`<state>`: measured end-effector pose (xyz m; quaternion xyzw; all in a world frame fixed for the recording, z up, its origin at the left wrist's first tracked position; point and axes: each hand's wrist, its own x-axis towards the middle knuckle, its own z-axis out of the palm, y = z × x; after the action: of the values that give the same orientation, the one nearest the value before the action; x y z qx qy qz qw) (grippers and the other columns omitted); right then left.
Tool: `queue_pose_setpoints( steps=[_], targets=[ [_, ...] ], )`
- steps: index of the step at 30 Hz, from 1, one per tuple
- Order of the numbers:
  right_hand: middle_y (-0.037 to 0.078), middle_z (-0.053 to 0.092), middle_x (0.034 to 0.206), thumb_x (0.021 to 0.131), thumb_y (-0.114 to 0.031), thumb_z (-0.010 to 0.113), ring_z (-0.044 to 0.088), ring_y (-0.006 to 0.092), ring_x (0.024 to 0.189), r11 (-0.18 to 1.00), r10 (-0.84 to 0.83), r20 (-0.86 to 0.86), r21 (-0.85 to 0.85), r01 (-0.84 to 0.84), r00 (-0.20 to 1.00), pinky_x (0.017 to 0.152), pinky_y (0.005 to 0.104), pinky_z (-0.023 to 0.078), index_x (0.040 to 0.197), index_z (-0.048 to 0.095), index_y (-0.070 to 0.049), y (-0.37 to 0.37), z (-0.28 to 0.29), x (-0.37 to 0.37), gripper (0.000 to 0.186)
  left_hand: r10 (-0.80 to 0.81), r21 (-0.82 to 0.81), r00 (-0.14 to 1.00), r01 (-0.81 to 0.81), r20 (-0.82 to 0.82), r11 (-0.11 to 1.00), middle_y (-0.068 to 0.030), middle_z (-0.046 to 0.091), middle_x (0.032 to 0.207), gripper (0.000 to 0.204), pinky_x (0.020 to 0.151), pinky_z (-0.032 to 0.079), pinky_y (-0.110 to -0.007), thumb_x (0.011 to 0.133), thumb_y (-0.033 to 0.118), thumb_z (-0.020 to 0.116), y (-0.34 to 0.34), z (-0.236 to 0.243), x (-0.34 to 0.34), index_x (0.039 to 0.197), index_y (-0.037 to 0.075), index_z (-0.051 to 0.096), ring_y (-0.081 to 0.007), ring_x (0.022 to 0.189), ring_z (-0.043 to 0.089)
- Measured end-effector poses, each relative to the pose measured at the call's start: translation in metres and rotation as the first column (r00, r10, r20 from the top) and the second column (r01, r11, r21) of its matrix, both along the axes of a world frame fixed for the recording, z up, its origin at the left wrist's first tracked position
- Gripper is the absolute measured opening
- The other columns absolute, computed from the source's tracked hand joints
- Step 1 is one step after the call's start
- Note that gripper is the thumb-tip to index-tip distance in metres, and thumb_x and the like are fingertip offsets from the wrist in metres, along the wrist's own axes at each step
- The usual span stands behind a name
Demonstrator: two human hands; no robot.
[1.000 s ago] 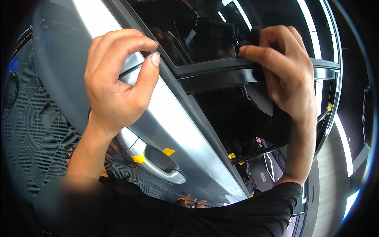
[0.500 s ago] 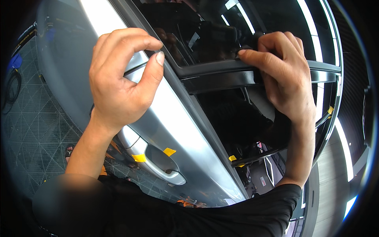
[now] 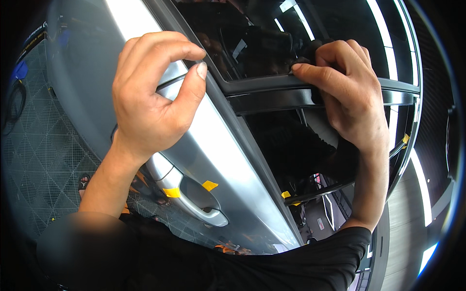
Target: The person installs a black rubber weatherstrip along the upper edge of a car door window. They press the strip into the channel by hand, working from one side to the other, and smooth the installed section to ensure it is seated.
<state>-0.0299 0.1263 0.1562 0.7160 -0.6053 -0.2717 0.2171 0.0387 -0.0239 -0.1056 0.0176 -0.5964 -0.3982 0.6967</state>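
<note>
A silver car door [image 3: 233,184] runs diagonally beside dark glass [image 3: 252,53] with a black seal [image 3: 247,83]. Above the door, my left hand [image 3: 153,97] is curved, thumb and forefinger slightly apart beside the window's edge trim [image 3: 213,87], with nothing visible between them; whether they touch the trim is unclear. My right hand [image 3: 349,92] is curled at the lower glass edge, its thumb against a small dark object [image 3: 297,62] that I cannot make out, partly hidden by the fingers. Yellow tape tabs [image 3: 209,185] sit around the door handle [image 3: 199,208].
A tiled grid floor [image 3: 39,160] lies at the left, with a dark hose [image 3: 14,111] and a blue object [image 3: 20,69]. A sandalled foot [image 3: 83,184] shows beside my left forearm. Another strip of tape [image 3: 405,140] is on the curved black trim at the right.
The view of the car has shifted slightly rightward. My right hand has slid a little down and left relative to the glass. My left hand keeps its curved shape near the trim.
</note>
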Motion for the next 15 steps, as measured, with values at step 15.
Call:
queue_pose_setpoints(
  steps=[15],
  targets=[
    [0.009, 0.058, 0.095, 0.071, 0.006, 0.078, 0.060, 0.0254, 0.088, 1.000, 0.008, -0.001, -0.027, -0.008, 1.000, 0.075, 0.0383, 0.048, 0.108, 0.080, -0.014, 0.0020, -0.0060, -0.0047, 0.042, -0.011, -0.008, 1.000, 0.011, -0.006, 1.000, -0.0070, 0.073, 0.096, 0.015, 0.079, 0.050, -0.033, 0.080, 0.004, 0.077, -0.0009, -0.0015, -0.0025, 0.095, 0.006, 0.076, -0.0224, 0.089, 0.064]
  ],
)
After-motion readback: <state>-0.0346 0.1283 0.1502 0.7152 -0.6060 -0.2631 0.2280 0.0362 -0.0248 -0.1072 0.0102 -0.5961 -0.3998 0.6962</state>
